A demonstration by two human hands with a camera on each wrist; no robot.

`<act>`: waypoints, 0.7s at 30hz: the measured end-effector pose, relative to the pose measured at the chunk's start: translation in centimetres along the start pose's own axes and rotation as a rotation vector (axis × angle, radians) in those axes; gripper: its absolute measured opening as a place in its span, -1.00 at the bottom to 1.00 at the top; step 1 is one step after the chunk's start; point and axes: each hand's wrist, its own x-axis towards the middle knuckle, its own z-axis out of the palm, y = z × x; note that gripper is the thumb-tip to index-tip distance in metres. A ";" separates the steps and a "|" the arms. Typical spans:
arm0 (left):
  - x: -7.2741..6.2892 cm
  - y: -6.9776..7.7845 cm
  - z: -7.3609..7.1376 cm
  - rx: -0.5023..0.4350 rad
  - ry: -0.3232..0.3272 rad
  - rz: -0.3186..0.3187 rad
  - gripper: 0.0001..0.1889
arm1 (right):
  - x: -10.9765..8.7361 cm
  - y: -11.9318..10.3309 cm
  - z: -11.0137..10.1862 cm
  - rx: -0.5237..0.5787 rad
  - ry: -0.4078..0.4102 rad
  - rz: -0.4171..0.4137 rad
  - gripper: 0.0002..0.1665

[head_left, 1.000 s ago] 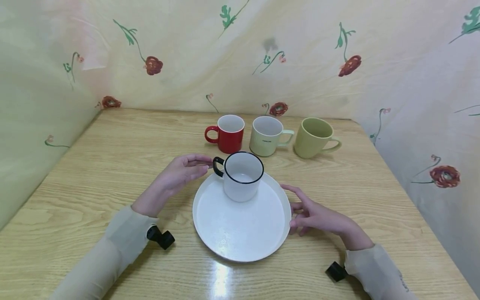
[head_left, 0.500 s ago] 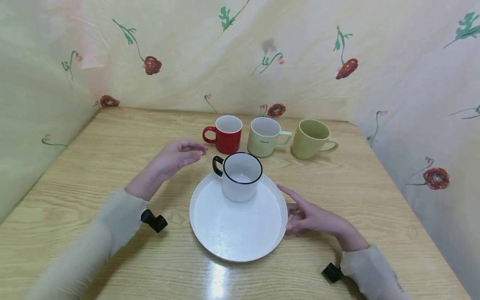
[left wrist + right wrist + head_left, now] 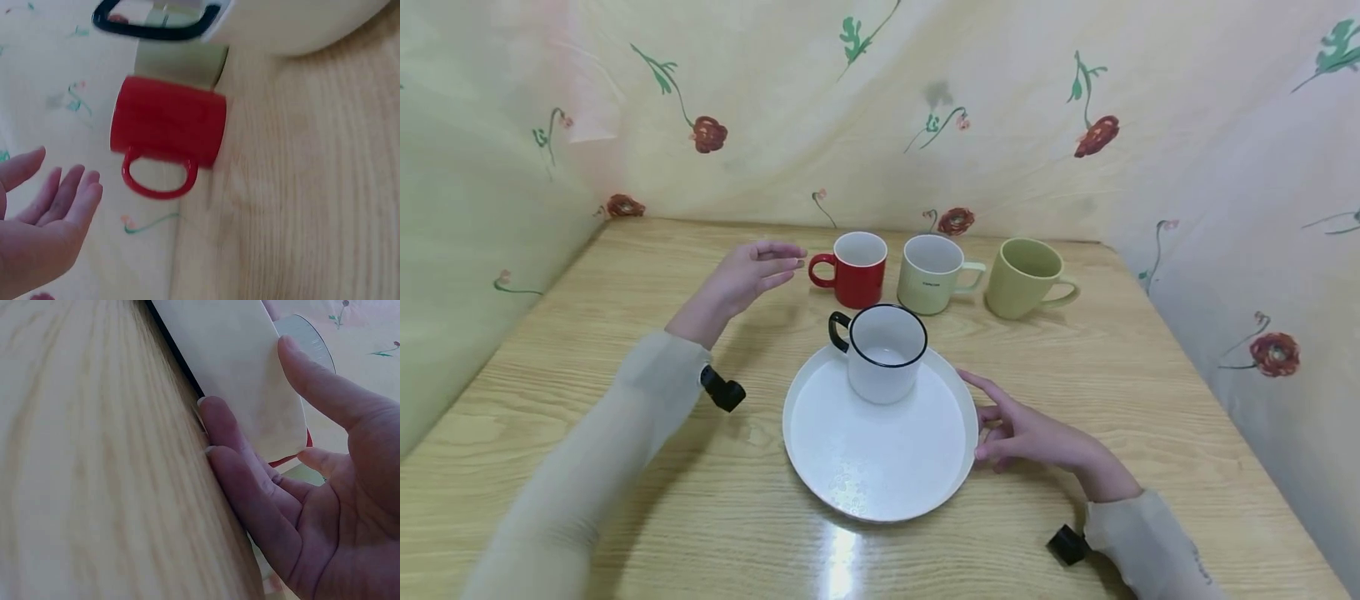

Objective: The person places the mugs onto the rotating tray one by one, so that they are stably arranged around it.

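My left hand [image 3: 756, 275] hovers beside the handle of the red mug [image 3: 860, 273], its fingers fairly straight and holding nothing. In the left wrist view a gap separates the hand [image 3: 50, 225] from the red mug [image 3: 170, 122]. At the right rim of a round white tray [image 3: 880, 458], my right hand [image 3: 1026, 433] holds the edge. Its thumb touches the upper rim and curled fingers [image 3: 231, 428] press the side wall, as the right wrist view shows. A white enamel mug [image 3: 886, 354] with black rim and handle stands upright at the tray's back.
Right of the red mug stand a pale green mug [image 3: 931, 275] and an olive green mug [image 3: 1026, 279], both with handles to the right. All sit on a wooden table [image 3: 587, 333]. A flowered cloth [image 3: 880, 117] hangs behind and along the sides.
My left hand has moved away from the enamel mug's black handle, back and up to the left of the red mug. My right hand stays at the tray's rim.
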 end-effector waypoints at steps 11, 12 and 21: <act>2.3 -0.2 -1.2 -0.058 0.008 0.007 -0.51 | 0.2 0.0 -0.1 -0.024 0.001 -0.005 0.15; 2.5 -0.3 -1.2 -0.060 0.005 0.006 -0.51 | 0.2 0.0 -0.1 -0.027 0.002 -0.007 0.15; 3.6 -1.2 -1.1 -0.004 -0.033 -0.036 -0.49 | 0.1 0.1 -0.2 -0.017 0.002 -0.005 0.14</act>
